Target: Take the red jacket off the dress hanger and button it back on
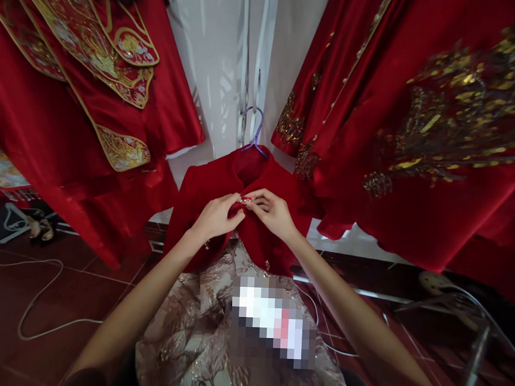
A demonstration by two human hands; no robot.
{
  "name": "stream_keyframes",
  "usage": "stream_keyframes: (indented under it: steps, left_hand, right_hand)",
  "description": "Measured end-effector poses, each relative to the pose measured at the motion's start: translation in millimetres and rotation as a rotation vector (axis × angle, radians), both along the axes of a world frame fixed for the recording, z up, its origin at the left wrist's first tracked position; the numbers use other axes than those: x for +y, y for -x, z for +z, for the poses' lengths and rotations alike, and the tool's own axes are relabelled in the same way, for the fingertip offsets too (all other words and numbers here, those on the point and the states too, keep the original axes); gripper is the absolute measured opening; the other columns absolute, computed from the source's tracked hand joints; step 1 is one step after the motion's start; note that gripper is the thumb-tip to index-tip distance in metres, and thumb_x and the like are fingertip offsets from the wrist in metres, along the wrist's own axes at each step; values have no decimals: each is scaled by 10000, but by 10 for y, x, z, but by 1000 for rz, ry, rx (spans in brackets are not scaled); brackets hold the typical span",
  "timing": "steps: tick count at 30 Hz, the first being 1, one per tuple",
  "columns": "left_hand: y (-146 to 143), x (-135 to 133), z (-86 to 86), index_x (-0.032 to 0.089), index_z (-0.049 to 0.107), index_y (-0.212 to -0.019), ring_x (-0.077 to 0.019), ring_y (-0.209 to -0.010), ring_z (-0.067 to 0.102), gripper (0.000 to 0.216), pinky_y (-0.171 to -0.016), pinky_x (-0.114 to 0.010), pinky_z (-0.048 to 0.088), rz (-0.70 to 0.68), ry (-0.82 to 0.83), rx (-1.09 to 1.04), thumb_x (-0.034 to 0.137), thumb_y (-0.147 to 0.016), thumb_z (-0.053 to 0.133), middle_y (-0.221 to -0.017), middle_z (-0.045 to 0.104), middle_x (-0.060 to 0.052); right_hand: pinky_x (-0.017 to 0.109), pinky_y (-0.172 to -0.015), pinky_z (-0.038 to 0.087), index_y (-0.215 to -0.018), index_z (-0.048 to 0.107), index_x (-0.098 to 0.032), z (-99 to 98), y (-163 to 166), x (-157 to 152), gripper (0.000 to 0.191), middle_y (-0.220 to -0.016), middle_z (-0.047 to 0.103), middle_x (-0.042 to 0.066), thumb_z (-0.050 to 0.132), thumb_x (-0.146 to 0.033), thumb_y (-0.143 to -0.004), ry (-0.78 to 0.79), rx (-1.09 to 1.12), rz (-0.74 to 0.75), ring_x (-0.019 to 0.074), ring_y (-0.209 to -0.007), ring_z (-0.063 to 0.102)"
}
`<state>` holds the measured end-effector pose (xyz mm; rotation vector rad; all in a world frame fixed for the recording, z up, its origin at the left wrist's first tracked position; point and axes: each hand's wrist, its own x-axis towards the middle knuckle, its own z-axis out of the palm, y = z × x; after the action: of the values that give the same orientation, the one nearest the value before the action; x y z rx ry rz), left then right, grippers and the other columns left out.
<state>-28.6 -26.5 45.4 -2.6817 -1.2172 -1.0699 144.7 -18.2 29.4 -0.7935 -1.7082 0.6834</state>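
A short red jacket [211,182] hangs on a purple hanger [255,137] in front of me, collar at the top. Both my hands meet at its front opening, below the neckline. My left hand [216,217] pinches the jacket's edge from the left. From the other side, the fingertips of my right hand [276,214] close on the same spot. A small cluster of white and red beads [245,200] shows between the fingertips; whether it is a button or trim I cannot tell. Patterned beige and gold fabric [183,326] spreads below the jacket, over my lap.
Red garments with gold embroidery [127,45] hang on the left, and sequinned red ones [440,110] on the right. A pixelated patch covers something on my lap. A white cable [34,311] crosses the tiled floor. A metal-legged stand [474,362] is at lower right.
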Motion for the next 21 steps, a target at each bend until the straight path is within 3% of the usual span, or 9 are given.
stream_keyframes:
  steps: [8,18,21]
  left_hand:
    - [49,36,210,159,569,-780,-114,-575,534,163,-560,-225,364,-44,-31,200,276,-824,465,-669,595,-9]
    - [12,153,271,118,610,-837,-200,-693,622,238,-643,-310,451,-72,-143,561,234,-833,403,-774,652,-100]
    - [-36,143,281,99,603,-853,-213,-710,627,238,-663,-327,461,-68,-119,579,205,-832,390,-790,644,-119]
  right_hand:
    - [283,-706,558,-923,610,-190,52,-22,-14,237,-925,624,45,635,-355,-754,-30,-84,-4,153,-832,633]
    - [294,-723,556,-955,507,-197,88,-60,-1,237,-907,583,32,599,-237,-741,-80,-179,34,137,-816,610]
    - [300,-731,551,-965,488,-196,89,-77,29,243,-922,560,35,563,-189,-735,-129,-230,40,135,-810,598]
